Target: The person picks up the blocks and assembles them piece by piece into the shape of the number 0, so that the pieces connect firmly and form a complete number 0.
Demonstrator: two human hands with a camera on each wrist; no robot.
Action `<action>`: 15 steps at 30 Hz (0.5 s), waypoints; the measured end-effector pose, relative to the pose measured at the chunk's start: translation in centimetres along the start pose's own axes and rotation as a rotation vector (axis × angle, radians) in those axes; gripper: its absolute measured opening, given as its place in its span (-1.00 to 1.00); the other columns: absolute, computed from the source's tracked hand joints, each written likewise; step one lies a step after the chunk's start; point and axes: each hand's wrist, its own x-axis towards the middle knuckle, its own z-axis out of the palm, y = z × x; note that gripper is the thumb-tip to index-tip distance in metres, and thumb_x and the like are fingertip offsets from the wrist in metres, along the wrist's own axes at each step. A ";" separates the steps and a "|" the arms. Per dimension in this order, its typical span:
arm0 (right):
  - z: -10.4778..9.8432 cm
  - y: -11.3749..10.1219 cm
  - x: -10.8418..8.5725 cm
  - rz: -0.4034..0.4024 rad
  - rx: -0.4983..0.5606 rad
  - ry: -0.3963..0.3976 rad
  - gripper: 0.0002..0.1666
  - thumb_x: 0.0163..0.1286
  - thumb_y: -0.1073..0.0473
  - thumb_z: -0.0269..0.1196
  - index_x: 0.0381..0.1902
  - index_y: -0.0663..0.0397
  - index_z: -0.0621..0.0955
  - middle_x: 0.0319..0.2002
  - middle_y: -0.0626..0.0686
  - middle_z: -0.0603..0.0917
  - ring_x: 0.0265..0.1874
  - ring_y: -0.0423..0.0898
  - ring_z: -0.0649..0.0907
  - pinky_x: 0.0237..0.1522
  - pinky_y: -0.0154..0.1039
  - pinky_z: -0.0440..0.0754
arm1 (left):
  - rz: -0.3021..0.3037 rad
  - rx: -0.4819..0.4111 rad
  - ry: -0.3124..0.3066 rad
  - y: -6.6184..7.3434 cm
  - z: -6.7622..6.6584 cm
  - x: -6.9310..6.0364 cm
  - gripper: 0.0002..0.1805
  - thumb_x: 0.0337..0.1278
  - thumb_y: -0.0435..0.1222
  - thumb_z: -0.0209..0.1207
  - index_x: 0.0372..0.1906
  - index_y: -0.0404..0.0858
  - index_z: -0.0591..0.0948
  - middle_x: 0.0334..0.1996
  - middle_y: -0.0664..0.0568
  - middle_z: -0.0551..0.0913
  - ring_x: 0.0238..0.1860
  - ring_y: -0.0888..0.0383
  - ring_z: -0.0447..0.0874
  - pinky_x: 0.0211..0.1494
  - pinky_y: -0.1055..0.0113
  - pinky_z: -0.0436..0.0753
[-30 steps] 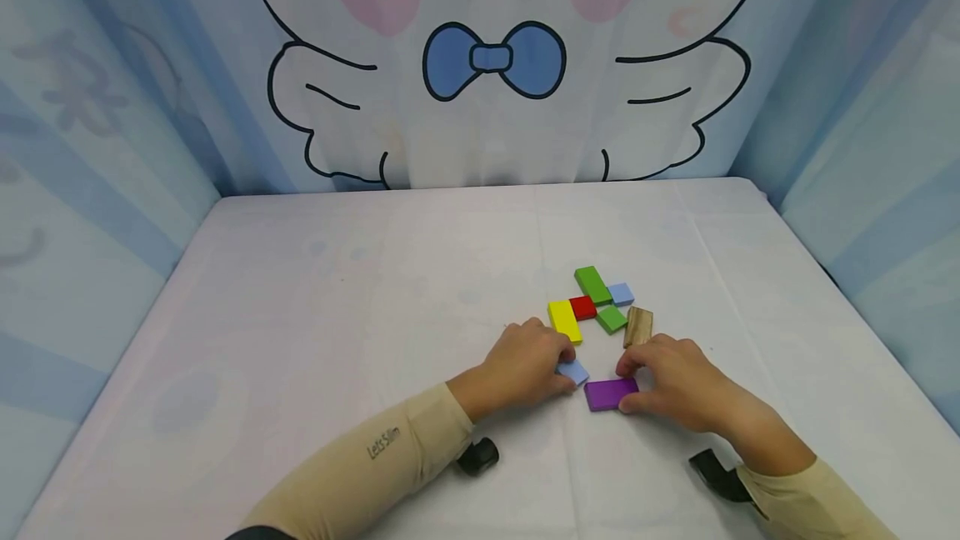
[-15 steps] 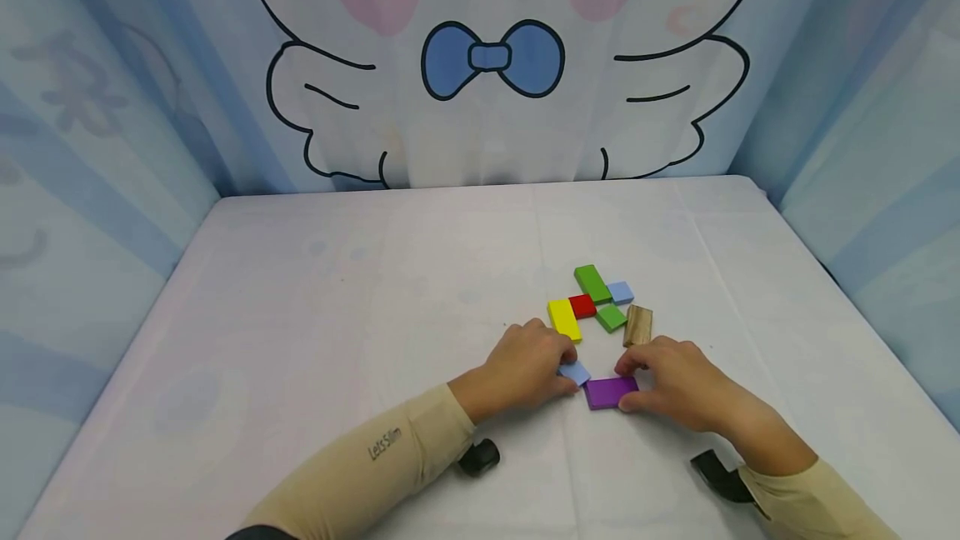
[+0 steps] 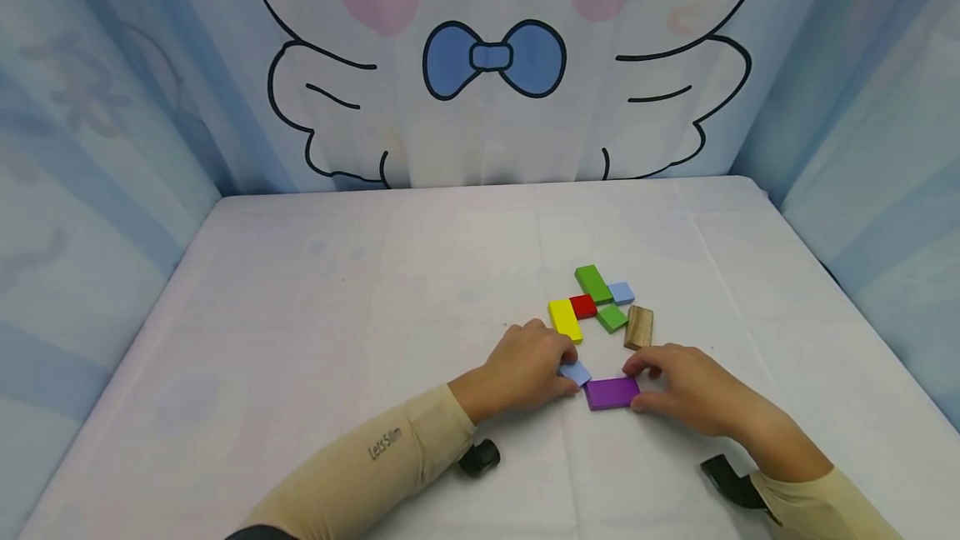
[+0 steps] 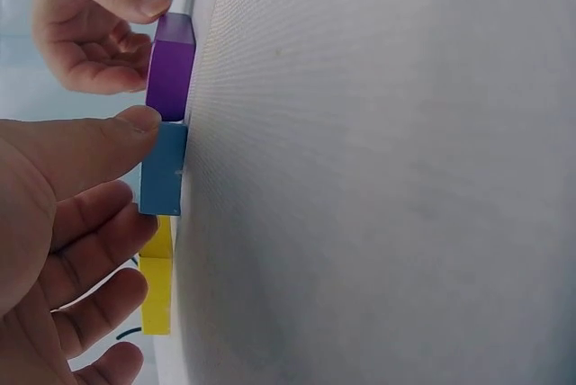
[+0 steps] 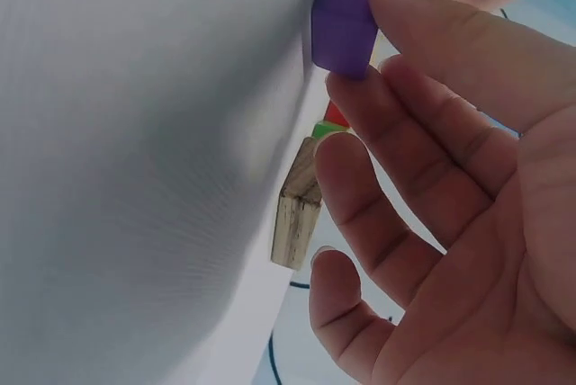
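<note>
My left hand point(image 3: 525, 363) pinches the light blue block point(image 3: 576, 372) between thumb and index finger; its other fingers bend loosely beside it in the left wrist view. The purple block point(image 3: 612, 393) lies flat, its left end close against the blue one. At its right end is my right hand point(image 3: 693, 386), thumb and index finger loosely spread at the corners, the thumb touching the purple block point(image 5: 346, 30) in the right wrist view. Behind the left fingers lies a yellow block point(image 3: 565, 321). A wooden block point(image 3: 639, 327) stands apart behind the right fingers.
Farther back, a red block point(image 3: 582, 307), a small green block point(image 3: 612, 319), a long green block point(image 3: 593, 284) and another light blue block point(image 3: 621, 293) lie close together on the white tabletop point(image 3: 375, 290). A printed curtain point(image 3: 495, 140) rises behind the table.
My right hand has shifted slightly to the right, baring more of the purple block's right end. The purple block has barely moved; my left hand holds nearly the same place.
</note>
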 end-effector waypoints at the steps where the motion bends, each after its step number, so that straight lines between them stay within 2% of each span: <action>1: 0.0 0.0 0.0 -0.002 0.001 0.001 -0.61 0.17 0.08 0.50 -0.07 0.03 0.67 -0.14 -0.09 0.67 -0.14 -0.05 0.58 -0.02 0.06 0.55 | 0.001 0.001 0.002 0.0 0.0 0.0 -0.62 0.12 -0.01 0.42 0.00 -0.07 0.74 -0.30 0.28 0.65 -0.22 0.24 0.41 -0.20 0.41 0.39; 8: 0.2 0.2 0.1 -0.021 0.005 0.009 -0.61 0.15 0.06 0.51 -0.09 0.01 0.67 -0.17 -0.14 0.66 -0.16 -0.07 0.58 -0.05 0.03 0.55 | -0.003 -0.001 -0.006 0.1 0.0 0.0 -0.63 0.13 -0.02 0.42 0.01 -0.06 0.74 -0.29 0.29 0.65 -0.20 0.24 0.42 -0.18 0.40 0.40; 15: 0.3 0.0 0.1 -0.002 0.003 0.017 -0.62 0.15 0.05 0.51 -0.10 0.00 0.67 -0.18 -0.13 0.66 -0.16 -0.07 0.57 -0.04 0.03 0.54 | -0.016 0.010 -0.001 0.1 0.1 -0.1 -0.61 0.12 -0.01 0.42 0.02 -0.06 0.73 -0.27 0.28 0.66 -0.20 0.24 0.42 -0.16 0.39 0.41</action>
